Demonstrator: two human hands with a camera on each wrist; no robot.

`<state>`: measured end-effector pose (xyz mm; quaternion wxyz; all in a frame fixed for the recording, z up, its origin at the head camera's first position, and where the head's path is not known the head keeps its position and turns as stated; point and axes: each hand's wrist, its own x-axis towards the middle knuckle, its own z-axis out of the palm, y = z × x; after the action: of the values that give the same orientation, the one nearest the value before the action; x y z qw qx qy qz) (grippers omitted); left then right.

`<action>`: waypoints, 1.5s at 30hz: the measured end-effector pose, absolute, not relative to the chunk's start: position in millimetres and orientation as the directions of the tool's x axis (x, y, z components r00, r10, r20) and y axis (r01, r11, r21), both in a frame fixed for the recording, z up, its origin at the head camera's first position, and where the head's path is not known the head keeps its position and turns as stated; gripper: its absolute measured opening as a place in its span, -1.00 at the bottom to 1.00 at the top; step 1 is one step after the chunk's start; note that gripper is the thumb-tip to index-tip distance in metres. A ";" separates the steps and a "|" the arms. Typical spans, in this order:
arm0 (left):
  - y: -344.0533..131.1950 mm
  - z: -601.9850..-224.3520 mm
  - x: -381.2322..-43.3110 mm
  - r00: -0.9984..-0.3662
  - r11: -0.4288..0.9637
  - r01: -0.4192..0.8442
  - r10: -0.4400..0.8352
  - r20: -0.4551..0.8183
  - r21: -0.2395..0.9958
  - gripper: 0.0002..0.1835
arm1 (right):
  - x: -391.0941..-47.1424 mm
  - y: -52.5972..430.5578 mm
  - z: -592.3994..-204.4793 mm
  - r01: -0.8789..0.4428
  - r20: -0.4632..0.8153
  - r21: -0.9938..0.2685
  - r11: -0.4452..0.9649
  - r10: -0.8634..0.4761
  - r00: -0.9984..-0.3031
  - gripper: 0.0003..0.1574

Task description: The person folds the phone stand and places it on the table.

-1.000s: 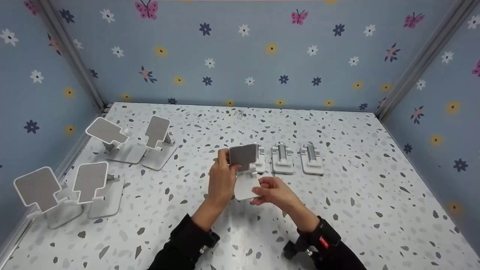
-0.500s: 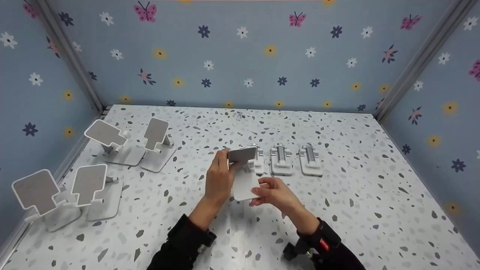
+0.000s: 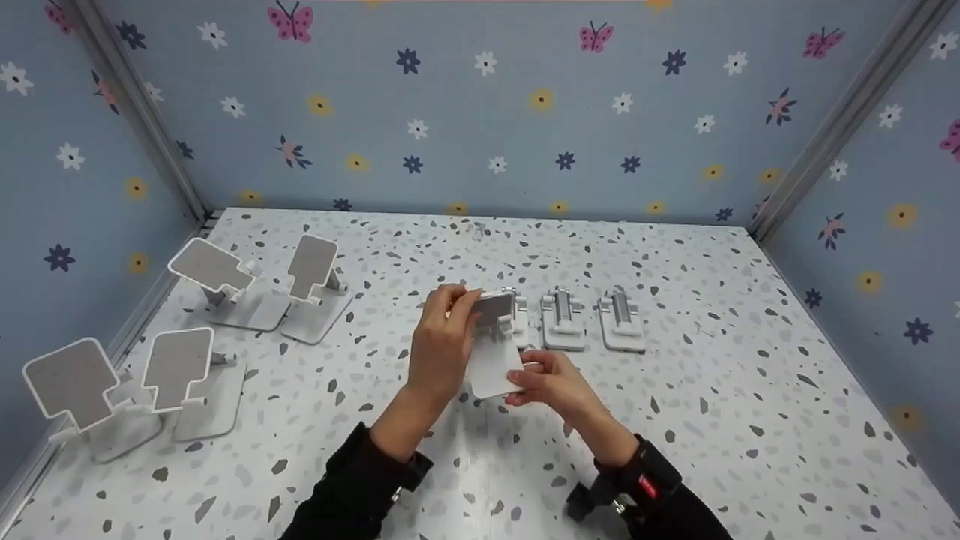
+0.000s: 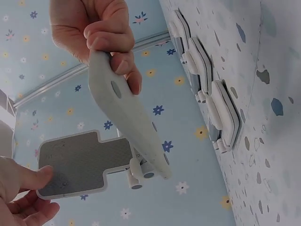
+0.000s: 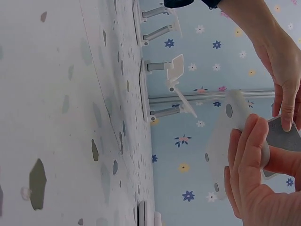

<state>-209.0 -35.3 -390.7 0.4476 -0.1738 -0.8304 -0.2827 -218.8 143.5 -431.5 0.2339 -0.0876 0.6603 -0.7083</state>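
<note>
Both hands hold a white phone stand point(image 3: 491, 371) above the speckled table. My left hand point(image 3: 439, 341) pinches the outer end of its grey-padded upper plate point(image 4: 77, 162), thumb on the pad in the left wrist view. With fingers below and thumb on top, my right hand point(image 3: 551, 382) grips the right edge of the base point(image 4: 124, 106). The plate stands tilted up from the base at the hinge. Small oval grey feet show on the base's underside in the right wrist view, where my right hand point(image 5: 256, 174) covers part of it.
Folded stands, one folded stand point(image 3: 562, 322) beside another folded stand point(image 3: 621, 324), sit in a row behind the hands; a third is partly hidden. Several unfolded stands point(image 3: 178, 367) occupy the table's left side. Flower-patterned walls point(image 3: 480, 105) enclose the back and sides.
The upper plate first tips so its pad looks narrower, then my left fingers shift up to its top edge. My right hand keeps its grip on the base.
</note>
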 end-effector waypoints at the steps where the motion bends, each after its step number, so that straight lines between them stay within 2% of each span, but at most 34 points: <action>1: -35.2 -390.9 -209.2 -0.545 0.786 0.534 0.039 0.837 0.312 -0.76 | -218.8 143.3 -432.0 0.219 -0.188 -0.976 -0.018 -0.446 -0.875 -0.84; 4: -35.0 -391.4 -210.0 -0.554 0.792 0.523 0.035 0.832 0.315 -0.80 | -218.5 142.7 -432.9 0.230 -0.197 -0.973 -0.020 -0.445 -0.873 -0.83; 7: -34.3 -393.5 -211.6 -0.536 0.789 0.530 0.028 0.844 0.310 -0.79 | -218.5 142.6 -433.3 0.236 -0.204 -0.972 -0.019 -0.439 -0.875 -0.81; 15: -30.7 -399.1 -211.5 -0.427 0.766 0.590 0.025 0.904 0.257 -0.77 | -217.8 144.4 -434.8 0.220 -0.211 -0.975 0.026 -0.404 -0.890 -0.69; 23: -24.4 -409.0 -211.9 -0.343 0.762 0.622 0.059 0.937 0.180 -0.69 | -217.9 143.5 -432.2 0.238 -0.243 -0.970 0.056 -0.321 -0.915 -0.37; 25: -22.0 -413.3 -210.9 -0.326 0.756 0.636 0.079 0.942 0.157 -0.66 | -218.9 144.0 -430.8 0.234 -0.232 -0.972 0.034 -0.314 -0.921 -0.41; 31: -14.8 -423.6 -207.9 -0.283 0.738 0.665 0.106 0.953 0.116 -0.60 | -222.9 148.1 -428.9 0.210 -0.191 -0.977 -0.023 -0.334 -0.923 -0.71; 37: -10.5 -430.3 -205.8 -0.261 0.733 0.673 0.114 0.959 0.096 -0.68 | -225.2 150.1 -427.5 0.200 -0.170 -0.978 -0.055 -0.337 -0.926 -0.94; 41: -10.2 -432.9 -205.3 -0.253 0.740 0.668 0.119 0.960 0.085 -0.69 | -225.7 153.9 -425.4 0.191 -0.162 -0.981 -0.032 -0.405 -0.900 -0.94; 43: -10.7 -434.2 -205.6 -0.253 0.741 0.667 0.120 0.960 0.083 -0.69 | -226.0 157.0 -423.8 0.190 -0.168 -0.982 -0.002 -0.456 -0.874 -0.78; 45: -11.4 -435.4 -205.9 -0.252 0.742 0.666 0.120 0.960 0.082 -0.69 | -226.3 160.0 -421.8 0.187 -0.178 -0.982 0.033 -0.501 -0.847 -0.54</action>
<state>-205.9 -11.4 -435.4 0.5530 -0.2614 -0.7517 -0.2467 -226.3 160.0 -421.8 0.2507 -0.1166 0.6737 -0.6854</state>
